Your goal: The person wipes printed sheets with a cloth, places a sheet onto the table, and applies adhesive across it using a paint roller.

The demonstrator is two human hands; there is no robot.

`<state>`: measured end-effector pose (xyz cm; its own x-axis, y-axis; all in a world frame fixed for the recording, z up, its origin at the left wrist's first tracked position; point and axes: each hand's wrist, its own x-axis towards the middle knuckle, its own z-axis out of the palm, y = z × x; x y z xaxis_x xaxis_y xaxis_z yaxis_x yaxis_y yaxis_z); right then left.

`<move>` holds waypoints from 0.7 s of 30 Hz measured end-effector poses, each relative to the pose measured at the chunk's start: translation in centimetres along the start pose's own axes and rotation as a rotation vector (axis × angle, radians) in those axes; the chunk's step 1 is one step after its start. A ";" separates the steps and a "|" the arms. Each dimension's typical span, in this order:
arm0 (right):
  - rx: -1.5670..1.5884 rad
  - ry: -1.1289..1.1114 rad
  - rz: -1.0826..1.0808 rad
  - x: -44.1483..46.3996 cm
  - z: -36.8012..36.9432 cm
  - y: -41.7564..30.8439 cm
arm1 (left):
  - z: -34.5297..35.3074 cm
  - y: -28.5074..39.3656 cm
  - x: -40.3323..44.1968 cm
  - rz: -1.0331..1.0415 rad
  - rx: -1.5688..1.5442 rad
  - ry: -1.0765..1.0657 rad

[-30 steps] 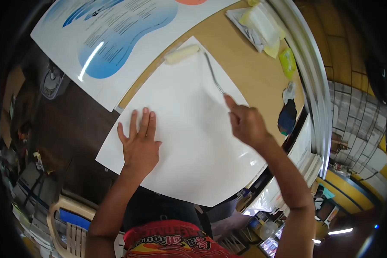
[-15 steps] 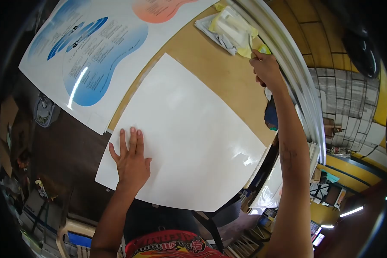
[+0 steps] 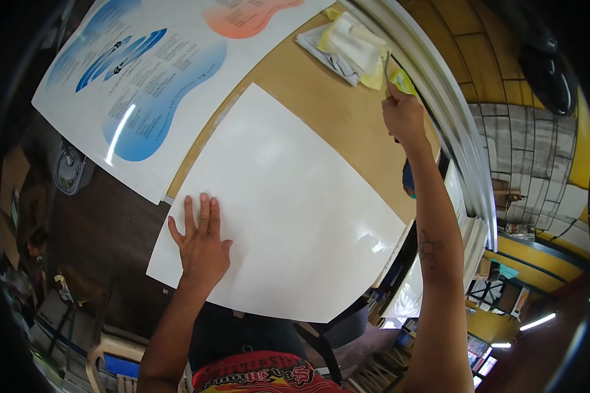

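A person steadies a large blank white sheet (image 3: 278, 190) on a tan worktop (image 3: 337, 124) while reaching a paint roller (image 3: 387, 64) to a shallow tray (image 3: 353, 40) by the far edge. The sheet lies flat, its nearest edge close to the person's waist. The left hand (image 3: 203, 249) presses palm down near the sheet's left corner, its grip open, fingers spread and clamped on nothing. The right hand (image 3: 405, 118) has its grip closed around the roller's handle, fingers and thumb together, the bent metal frame rising toward the tray.

Good work here, by the look of it, calls for a light, level roll in the tray, so that the cover loads evenly and does not drip on the way back. The left palm should bear down gently, enough to stop the sheet sliding without creasing it.

The tray is lined with yellow plastic and looks pale inside; whether liquid is pooled there cannot be told, and the roller's cover is hard to make out against it. Crumpled grey-white wrapping (image 3: 333, 62) lies at its left side, and a bright green packet (image 3: 403, 82) sits behind the right hand. Off the worktop's left side stands a clear container (image 3: 68, 171), its contents too indistinct to name. A printed sheet (image 3: 170, 78) with blue and coral shapes covers the worktop's far left.
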<state>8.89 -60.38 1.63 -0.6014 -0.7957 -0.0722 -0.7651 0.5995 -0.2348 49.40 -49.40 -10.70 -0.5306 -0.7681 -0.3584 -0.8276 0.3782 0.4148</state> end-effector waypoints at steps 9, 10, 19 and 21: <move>-0.070 -0.052 0.067 0.3 -1.7 4.2 | 0.3 0.1 0.0 0.001 0.024 0.018; -0.080 -0.034 0.055 0.4 -2.2 4.8 | 0.3 0.1 0.0 -0.001 0.028 0.017; 0.016 0.019 0.009 -0.6 -1.6 3.3 | 0.5 0.2 -0.1 0.004 0.032 0.038; -0.012 -0.033 0.059 -0.8 -0.7 2.7 | 0.4 0.2 -0.1 0.000 0.037 0.030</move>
<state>7.14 -58.03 1.72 -0.6376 -0.7613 -0.1175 -0.7315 0.6462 -0.2177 49.24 -49.07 -10.90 -0.5252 -0.7831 -0.3331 -0.8342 0.3962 0.3836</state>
